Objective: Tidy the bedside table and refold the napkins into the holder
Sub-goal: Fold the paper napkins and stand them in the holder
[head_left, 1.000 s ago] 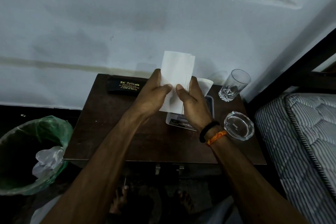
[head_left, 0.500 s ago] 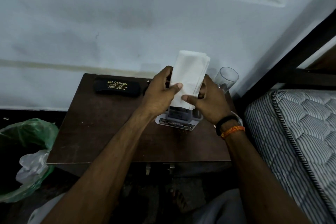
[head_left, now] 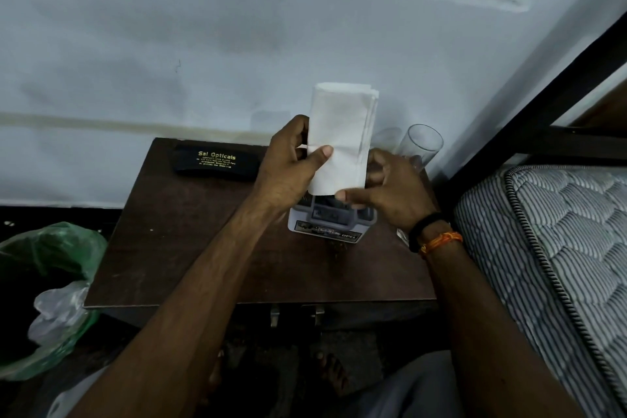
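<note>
Since 1 second ago, both hands have carried the white folded paper napkins down from mid-air until the stack's lower edge meets the top of the grey plastic holder, and the thumbs that pinched side by side at the middle have separated.

Now the left hand grips the stack on its left side, thumb pressed flat across the front and fingers curled behind it. At the stack's lower right corner, the right hand has its thumb against the bottom edge, its other fingers bent loosely just right of the paper; whether they touch it I cannot tell. A black band and an orange thread circle the right wrist.

The napkins stand upright, layered edges showing on the right side. The holder sits on the dark brown wooden bedside table, right of centre. A black spectacle case with gold lettering lies near the far left edge. A clear drinking glass stands at the far right corner, just beyond the right hand. A green-lined waste bin holding crumpled clear plastic sits left of the table, and a grey striped quilted mattress lies to the right.
</note>
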`<control>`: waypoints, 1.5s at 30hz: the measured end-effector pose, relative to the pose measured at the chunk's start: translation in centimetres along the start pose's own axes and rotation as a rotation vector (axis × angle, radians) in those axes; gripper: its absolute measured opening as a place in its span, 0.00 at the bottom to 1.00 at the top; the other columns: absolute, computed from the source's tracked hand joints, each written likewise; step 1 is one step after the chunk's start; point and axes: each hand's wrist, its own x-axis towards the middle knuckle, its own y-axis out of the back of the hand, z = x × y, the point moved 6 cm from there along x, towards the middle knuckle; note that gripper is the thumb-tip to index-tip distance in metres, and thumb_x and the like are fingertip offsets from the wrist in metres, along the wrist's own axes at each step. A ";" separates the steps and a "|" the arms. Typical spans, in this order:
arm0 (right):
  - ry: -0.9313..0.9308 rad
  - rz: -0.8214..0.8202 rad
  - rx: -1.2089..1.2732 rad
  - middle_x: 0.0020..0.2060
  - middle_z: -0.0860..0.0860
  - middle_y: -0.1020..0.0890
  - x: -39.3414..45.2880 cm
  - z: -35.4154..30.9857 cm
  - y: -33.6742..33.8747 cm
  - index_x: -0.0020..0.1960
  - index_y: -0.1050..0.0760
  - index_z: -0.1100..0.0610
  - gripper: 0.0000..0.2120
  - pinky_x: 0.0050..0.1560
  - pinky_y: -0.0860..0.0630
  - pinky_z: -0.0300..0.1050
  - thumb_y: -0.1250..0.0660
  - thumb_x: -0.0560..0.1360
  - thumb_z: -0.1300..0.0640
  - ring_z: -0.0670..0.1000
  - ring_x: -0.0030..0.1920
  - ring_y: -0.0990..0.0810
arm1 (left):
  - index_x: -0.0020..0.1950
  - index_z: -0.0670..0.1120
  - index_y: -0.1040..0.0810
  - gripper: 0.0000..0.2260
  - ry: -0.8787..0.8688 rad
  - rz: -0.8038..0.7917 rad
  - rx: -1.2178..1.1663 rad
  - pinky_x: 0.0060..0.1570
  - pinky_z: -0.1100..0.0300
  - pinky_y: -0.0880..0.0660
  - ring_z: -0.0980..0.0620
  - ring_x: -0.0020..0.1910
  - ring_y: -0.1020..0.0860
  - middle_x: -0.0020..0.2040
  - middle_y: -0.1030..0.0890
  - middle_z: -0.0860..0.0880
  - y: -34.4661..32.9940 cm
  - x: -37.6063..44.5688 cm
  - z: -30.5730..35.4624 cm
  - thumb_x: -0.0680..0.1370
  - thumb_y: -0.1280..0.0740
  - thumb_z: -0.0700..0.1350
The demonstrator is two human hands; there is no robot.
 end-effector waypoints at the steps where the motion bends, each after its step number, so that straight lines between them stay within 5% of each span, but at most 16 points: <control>1: -0.030 -0.051 0.019 0.46 0.56 0.13 0.0 0.5 -0.3 0.64 0.25 0.59 0.28 0.41 0.16 0.48 0.20 0.66 0.64 0.54 0.43 0.13 | 0.60 0.42 0.25 0.11 -0.001 -0.002 0.003 0.54 0.44 0.19 0.48 0.57 0.19 0.57 0.18 0.47 0.0 0.0 0.0 0.77 0.32 0.39; 5: -0.041 -0.109 -0.050 0.42 0.54 0.13 0.3 1.5 -0.7 0.59 0.19 0.58 0.22 0.37 0.19 0.42 0.21 0.66 0.64 0.50 0.38 0.14 | 0.59 0.43 0.25 0.13 -0.002 -0.016 0.029 0.54 0.42 0.19 0.47 0.58 0.19 0.58 0.18 0.48 -0.1 0.0 -0.1 0.76 0.31 0.43; 9: -0.022 -0.140 -0.087 0.48 0.48 0.13 0.8 1.5 -0.2 0.61 0.20 0.50 0.28 0.52 0.18 0.51 0.19 0.62 0.59 0.49 0.49 0.14 | 0.59 0.46 0.25 0.13 0.011 -0.029 0.075 0.52 0.42 0.19 0.47 0.57 0.19 0.57 0.18 0.50 -0.3 -0.1 -0.3 0.75 0.31 0.46; 12: -0.005 -0.148 0.021 0.53 0.49 0.14 0.6 1.1 0.0 0.64 0.21 0.53 0.26 0.58 0.20 0.49 0.21 0.67 0.60 0.48 0.53 0.15 | 0.58 0.46 0.25 0.13 0.009 -0.028 0.093 0.52 0.42 0.19 0.48 0.57 0.19 0.57 0.18 0.50 -0.4 -0.2 -0.3 0.75 0.30 0.46; 22: -0.008 0.054 -0.019 0.50 0.51 0.13 0.9 2.3 0.9 0.57 0.18 0.54 0.18 0.53 0.17 0.53 0.21 0.68 0.61 0.48 0.49 0.14 | 0.64 0.48 0.29 0.24 0.005 -0.225 0.414 0.51 0.57 0.19 0.53 0.53 0.19 0.57 0.18 0.49 -1.0 -0.7 -0.6 0.72 0.26 0.37; 27: 0.009 0.044 -0.118 0.47 0.47 0.13 0.8 1.8 0.6 0.53 0.16 0.51 0.13 0.53 0.17 0.50 0.22 0.69 0.54 0.45 0.47 0.14 | 0.61 0.47 0.31 0.25 -0.042 -0.206 0.549 0.48 0.46 0.19 0.48 0.51 0.18 0.53 0.18 0.49 -1.2 -0.6 -1.3 0.68 0.25 0.41; 35: 0.039 0.121 -0.266 0.41 0.49 0.12 0.9 1.5 0.7 0.52 0.15 0.52 0.14 0.46 0.17 0.53 0.23 0.67 0.51 0.47 0.37 0.15 | 0.60 0.44 0.32 0.27 -0.102 -0.122 0.689 0.42 0.46 0.19 0.45 0.46 0.19 0.50 0.18 0.46 -1.5 -0.7 -1.8 0.66 0.23 0.42; 40: 0.026 0.155 -0.314 0.41 0.51 0.12 1.0 1.9 0.2 0.50 0.15 0.54 0.16 0.44 0.17 0.55 0.23 0.65 0.47 0.51 0.39 0.14 | 0.60 0.44 0.31 0.27 -0.119 -0.071 0.723 0.43 0.46 0.19 0.44 0.48 0.19 0.51 0.18 0.45 -1.4 -0.6 -2.0 0.66 0.23 0.43; 45: 0.039 0.207 -0.466 0.46 0.53 0.13 1.1 1.4 -0.2 0.53 0.15 0.55 0.15 0.44 0.24 0.41 0.22 0.68 0.50 0.53 0.46 0.15 | 0.58 0.43 0.30 0.25 -0.139 -0.023 0.780 0.41 0.45 0.19 0.42 0.47 0.18 0.49 0.17 0.45 -1.6 -0.6 -2.0 0.67 0.23 0.42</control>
